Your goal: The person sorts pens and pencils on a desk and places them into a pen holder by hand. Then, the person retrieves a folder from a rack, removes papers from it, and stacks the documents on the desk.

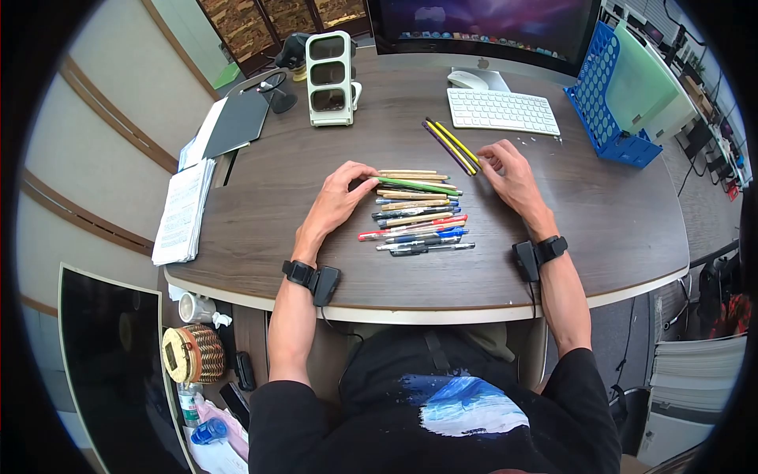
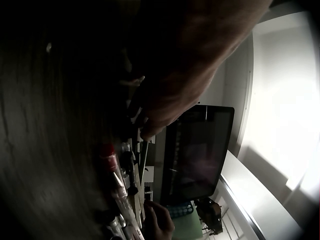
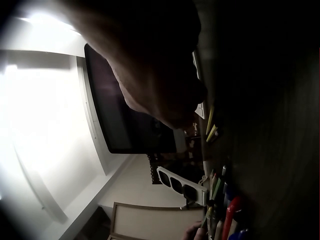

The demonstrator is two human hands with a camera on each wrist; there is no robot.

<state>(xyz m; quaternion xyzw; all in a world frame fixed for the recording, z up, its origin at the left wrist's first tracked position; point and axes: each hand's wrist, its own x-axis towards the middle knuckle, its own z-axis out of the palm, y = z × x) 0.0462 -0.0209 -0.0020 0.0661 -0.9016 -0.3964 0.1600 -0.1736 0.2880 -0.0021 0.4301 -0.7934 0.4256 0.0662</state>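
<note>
In the head view my left hand [image 1: 338,197] pinches the left end of a green pencil [image 1: 422,186] between thumb and fingers. The pencil lies across the upper part of a row of pens and pencils, including plain wooden pencils [image 1: 410,205], a red pen [image 1: 371,235] and a black pen [image 1: 442,247]. My right hand [image 1: 512,178] is loosely curled, its fingertips close beside the lower ends of two yellow pencils [image 1: 455,144]. A dark purple pencil [image 1: 439,141] lies along their left side. The right wrist view shows the yellow pencils [image 3: 212,131] just past that hand.
Behind the pencils stand a white keyboard [image 1: 504,110], a mouse [image 1: 467,80] and a monitor [image 1: 489,31]. A blue file holder [image 1: 604,103] is at the right. On the left are a white three-window holder [image 1: 330,79] and a paper stack [image 1: 183,212].
</note>
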